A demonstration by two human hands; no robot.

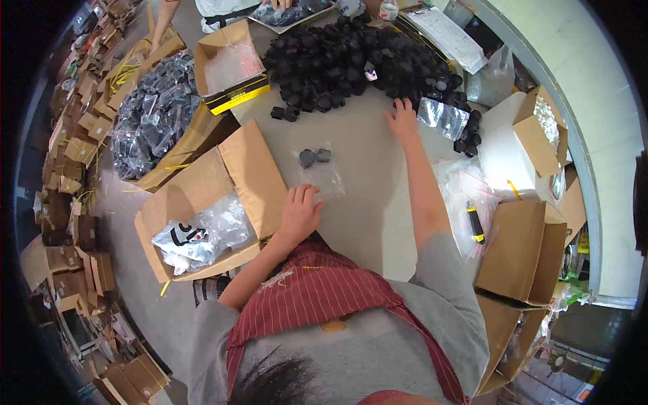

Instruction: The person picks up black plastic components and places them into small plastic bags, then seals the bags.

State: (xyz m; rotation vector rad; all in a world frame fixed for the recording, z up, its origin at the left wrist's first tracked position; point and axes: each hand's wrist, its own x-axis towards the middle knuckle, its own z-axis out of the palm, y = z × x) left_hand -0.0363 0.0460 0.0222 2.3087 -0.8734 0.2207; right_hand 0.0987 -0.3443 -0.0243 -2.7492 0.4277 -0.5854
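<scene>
A clear plastic bag (325,185) lies flat on the table in front of me, with two small black plastic parts (314,158) at its far end. My left hand (302,212) rests at the bag's near left corner, its fingers lightly bent and holding nothing that I can see. Farther out, my right hand (403,123) reaches to the near edge of a big heap of black plastic parts (337,61). Its fingers are apart, and nothing shows in them. Right of that hand, a shiny silver packet (443,119) lies against the heap.
On the left stand an open carton with plastic wrap (263,169), a carton of bagged black parts (152,111) and a box of clear bags (250,94). Clear bags with a yellow-black cutter (475,221) lie right, near cartons (509,250). Another person's hand (278,3) is at a far tray.
</scene>
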